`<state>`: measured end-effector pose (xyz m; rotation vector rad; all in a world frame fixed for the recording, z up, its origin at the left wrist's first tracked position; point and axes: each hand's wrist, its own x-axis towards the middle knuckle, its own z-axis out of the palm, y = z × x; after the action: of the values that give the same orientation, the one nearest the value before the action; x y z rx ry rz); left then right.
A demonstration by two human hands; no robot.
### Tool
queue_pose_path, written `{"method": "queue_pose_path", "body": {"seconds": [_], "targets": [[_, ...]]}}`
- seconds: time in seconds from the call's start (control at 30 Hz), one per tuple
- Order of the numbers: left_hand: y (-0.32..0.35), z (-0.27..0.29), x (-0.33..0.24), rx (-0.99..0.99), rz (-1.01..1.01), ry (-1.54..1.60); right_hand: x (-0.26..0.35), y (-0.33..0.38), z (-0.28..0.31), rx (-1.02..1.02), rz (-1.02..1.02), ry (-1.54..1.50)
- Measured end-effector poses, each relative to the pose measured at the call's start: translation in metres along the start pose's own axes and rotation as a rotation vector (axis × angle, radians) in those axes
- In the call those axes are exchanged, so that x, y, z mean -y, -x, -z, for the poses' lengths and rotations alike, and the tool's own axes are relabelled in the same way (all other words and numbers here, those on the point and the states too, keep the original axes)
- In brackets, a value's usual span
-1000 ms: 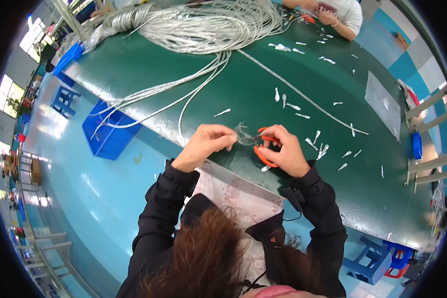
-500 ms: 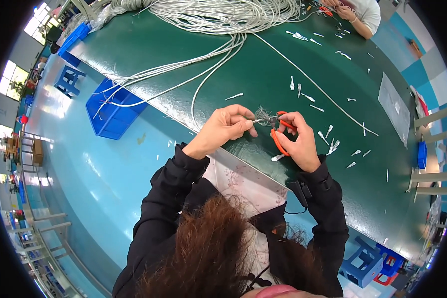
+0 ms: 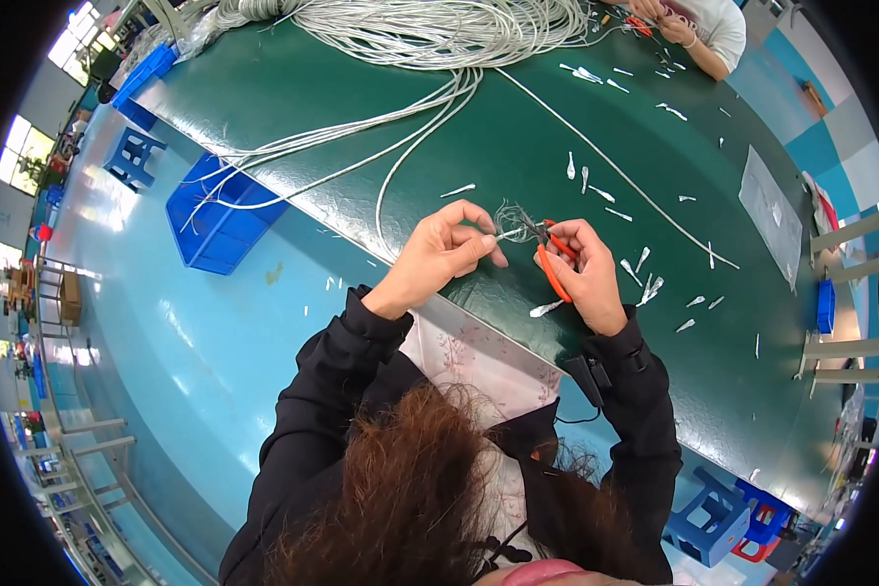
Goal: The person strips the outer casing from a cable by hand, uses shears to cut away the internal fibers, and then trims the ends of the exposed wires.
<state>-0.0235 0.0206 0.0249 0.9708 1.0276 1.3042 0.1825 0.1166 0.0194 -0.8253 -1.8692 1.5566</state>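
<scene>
Between the thumb and fingers of my left hand (image 3: 445, 249) is pinched the end of a grey cable (image 3: 507, 235). Fine loose wire strands (image 3: 511, 217) fan out from that end in a tangle. My right hand (image 3: 588, 273) grips orange-handled cutting pliers (image 3: 555, 273); their jaws lie at the strands, just right of the cable end. Whether the jaws touch the strands I cannot tell. Both hands are above the near edge of the green table (image 3: 518, 303). A white scrap (image 3: 545, 309) lies just below the pliers.
A large coil of grey cable (image 3: 439, 29) lies at the far side, several ends trailing left over a blue bin (image 3: 227, 230). White scraps (image 3: 651, 289) and a clear plastic sheet (image 3: 772, 220) are on the right. Another person's hands (image 3: 669, 21) work at the far right.
The handles of the pliers have swung closer together in my right hand. The wire strands have shifted slightly left and spread. My left hand keeps its pinch.
</scene>
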Motion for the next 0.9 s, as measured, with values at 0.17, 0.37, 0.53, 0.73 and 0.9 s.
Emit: {"method": "queue_pose_path", "body": {"seconds": [0.17,0.37,0.53,0.73,0.9], "targets": [[0.001,0.000,-0.001,-0.071,-0.004,-0.062,0.012,0.001,0.004,-0.091,0.011,0.021],[0.003,0.003,-0.009,-0.111,0.022,-0.211,0.025,0.001,0.009,-0.213,0.559,0.729],[0.004,0.005,-0.011,-0.080,0.075,-0.198,0.023,0.000,0.009,-0.215,0.626,0.849],[0.003,0.003,-0.010,-0.065,0.062,-0.238,0.027,0.001,0.006,-0.197,0.662,0.911],[0.002,0.002,-0.009,-0.058,0.057,-0.253,0.027,0.001,0.007,-0.180,0.680,0.926]]}}
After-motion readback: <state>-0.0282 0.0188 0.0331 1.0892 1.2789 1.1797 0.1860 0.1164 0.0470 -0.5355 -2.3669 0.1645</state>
